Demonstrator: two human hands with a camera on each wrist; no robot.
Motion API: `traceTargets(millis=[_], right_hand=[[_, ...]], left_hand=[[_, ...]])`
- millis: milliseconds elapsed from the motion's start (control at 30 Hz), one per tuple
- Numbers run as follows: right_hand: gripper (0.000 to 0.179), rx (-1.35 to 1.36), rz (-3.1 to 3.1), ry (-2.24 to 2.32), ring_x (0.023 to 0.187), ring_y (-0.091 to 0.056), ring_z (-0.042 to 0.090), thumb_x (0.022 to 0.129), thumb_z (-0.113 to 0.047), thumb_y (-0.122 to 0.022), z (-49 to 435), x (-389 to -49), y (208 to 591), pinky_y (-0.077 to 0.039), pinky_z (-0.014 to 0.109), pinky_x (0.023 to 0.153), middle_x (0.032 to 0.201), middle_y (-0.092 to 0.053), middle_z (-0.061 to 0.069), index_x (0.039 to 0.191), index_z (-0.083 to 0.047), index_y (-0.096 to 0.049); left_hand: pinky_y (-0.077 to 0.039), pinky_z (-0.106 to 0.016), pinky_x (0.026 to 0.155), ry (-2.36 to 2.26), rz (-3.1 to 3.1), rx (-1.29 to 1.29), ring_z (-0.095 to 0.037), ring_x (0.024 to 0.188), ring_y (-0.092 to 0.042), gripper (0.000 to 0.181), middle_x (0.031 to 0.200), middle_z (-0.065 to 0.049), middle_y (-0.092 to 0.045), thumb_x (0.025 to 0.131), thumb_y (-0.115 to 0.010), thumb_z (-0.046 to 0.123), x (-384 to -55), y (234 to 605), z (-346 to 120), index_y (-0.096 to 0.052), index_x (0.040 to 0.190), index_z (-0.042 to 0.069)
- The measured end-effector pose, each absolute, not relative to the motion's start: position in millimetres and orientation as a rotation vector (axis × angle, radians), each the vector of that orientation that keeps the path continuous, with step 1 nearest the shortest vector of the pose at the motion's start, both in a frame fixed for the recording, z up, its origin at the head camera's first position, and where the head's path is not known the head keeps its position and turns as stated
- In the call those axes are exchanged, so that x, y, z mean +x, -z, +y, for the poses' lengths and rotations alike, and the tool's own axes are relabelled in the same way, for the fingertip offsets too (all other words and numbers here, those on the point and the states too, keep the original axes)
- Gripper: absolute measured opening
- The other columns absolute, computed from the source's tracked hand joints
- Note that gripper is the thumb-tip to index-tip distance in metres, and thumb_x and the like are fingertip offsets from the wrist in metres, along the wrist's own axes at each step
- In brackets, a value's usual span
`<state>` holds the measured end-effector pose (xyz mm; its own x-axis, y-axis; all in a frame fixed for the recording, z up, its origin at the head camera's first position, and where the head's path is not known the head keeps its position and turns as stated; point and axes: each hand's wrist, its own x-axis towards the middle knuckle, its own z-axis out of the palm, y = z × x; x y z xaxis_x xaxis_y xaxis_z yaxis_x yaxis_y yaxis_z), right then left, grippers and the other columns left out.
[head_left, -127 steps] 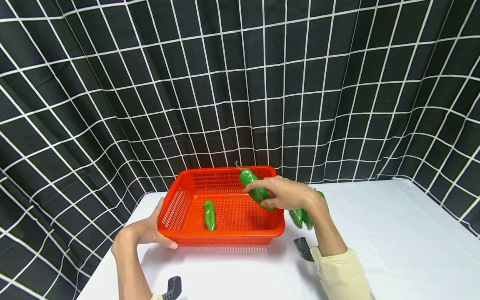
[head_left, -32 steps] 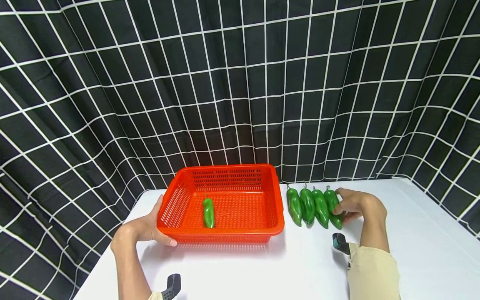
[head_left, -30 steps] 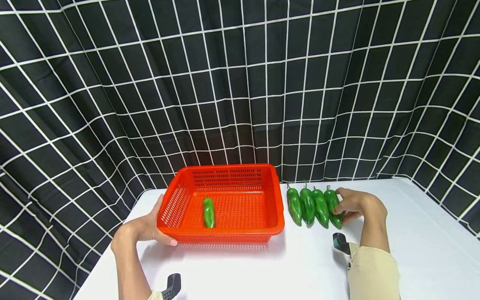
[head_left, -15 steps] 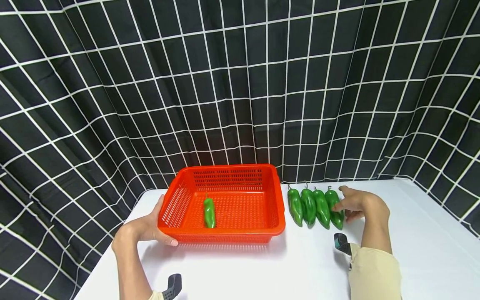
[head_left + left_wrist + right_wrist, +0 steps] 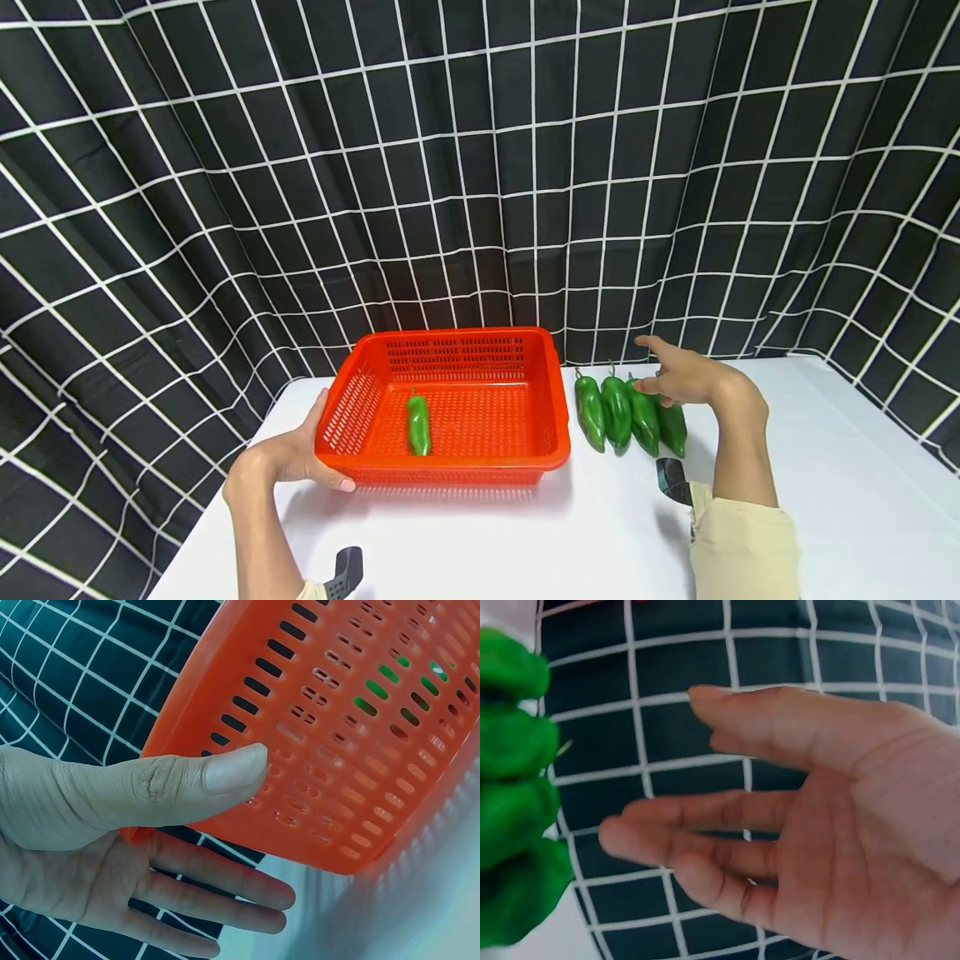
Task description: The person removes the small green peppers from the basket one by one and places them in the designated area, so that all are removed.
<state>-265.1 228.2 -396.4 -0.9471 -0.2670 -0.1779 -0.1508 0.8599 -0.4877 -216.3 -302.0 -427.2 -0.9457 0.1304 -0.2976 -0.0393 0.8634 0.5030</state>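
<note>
My left hand [image 5: 292, 457] lies at the front left corner of a red slotted plastic basket [image 5: 450, 473]. In the left wrist view its thumb rests along the outer wall while the other fingers extend straight past the corner. One green chili pepper [image 5: 418, 427] lies inside the basket, left of its middle. Right of the basket, several green chili peppers [image 5: 590, 412] lie side by side on the table. My right hand [image 5: 686, 379] hovers above the rightmost pepper [image 5: 672, 429], partly hiding it. The right wrist view shows that hand's fingers loosely extended and holding nothing.
A white-covered table [image 5: 525, 542] carries everything. Black curtain with a white grid [image 5: 450, 167] encloses the back and both sides, close behind the basket and the peppers. A dark device [image 5: 673, 481] sits at each wrist.
Earlier my right hand held a pepper over the basket, then gripped the rightmost pepper in the row. Now it has let go and moved up and back. Left hand and basket stay put.
</note>
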Motion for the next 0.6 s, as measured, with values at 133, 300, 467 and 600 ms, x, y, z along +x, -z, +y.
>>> traceTargets(millis=[133,300,467,600], right_hand=[[0.078,-0.457,2.837,0.704,0.082,-0.069,0.023,0.099,-0.025,-0.068,206.2,-261.9,386.9,-0.057,0.053,0.085,0.099,-0.071,0.018,0.161,-0.002,-0.026],[0.072,-0.617,2.849,0.749,0.079,-0.061,0.018,0.098,-0.022,-0.070,180.4,-258.6,379.4,-0.053,0.032,0.069,0.095,-0.068,0.011,0.159,-0.006,-0.035],[0.067,-0.736,2.824,0.807,0.078,-0.059,0.018,0.098,-0.016,-0.068,155.1,-255.8,375.7,-0.050,0.029,0.065,0.094,-0.066,0.011,0.158,-0.010,-0.038],[0.065,-0.825,2.784,0.840,0.079,-0.060,0.017,0.099,-0.011,-0.066,132.1,-256.2,377.0,-0.053,0.030,0.070,0.099,-0.067,0.011,0.157,-0.012,-0.038]], left_hand=[[-0.043,-0.073,0.111,-0.750,2.712,0.084,-0.051,0.144,-0.037,0.154,0.172,-0.029,-0.011,0.068,-0.096,0.045,-216.7,428.0,-302.2,0.018,0.165,0.010],[-0.043,-0.073,0.112,-0.745,2.719,0.107,-0.051,0.144,-0.037,0.154,0.171,-0.030,-0.010,0.068,-0.096,0.046,-217.5,429.0,-302.9,0.017,0.165,0.009],[-0.045,-0.072,0.110,-0.748,2.723,0.084,-0.051,0.143,-0.039,0.154,0.171,-0.030,-0.014,0.067,-0.096,0.046,-217.4,428.5,-302.4,0.017,0.165,0.010],[-0.043,-0.073,0.111,-0.755,2.712,0.069,-0.052,0.145,-0.037,0.154,0.171,-0.029,-0.012,0.068,-0.096,0.045,-216.5,426.8,-301.6,0.018,0.165,0.011]])
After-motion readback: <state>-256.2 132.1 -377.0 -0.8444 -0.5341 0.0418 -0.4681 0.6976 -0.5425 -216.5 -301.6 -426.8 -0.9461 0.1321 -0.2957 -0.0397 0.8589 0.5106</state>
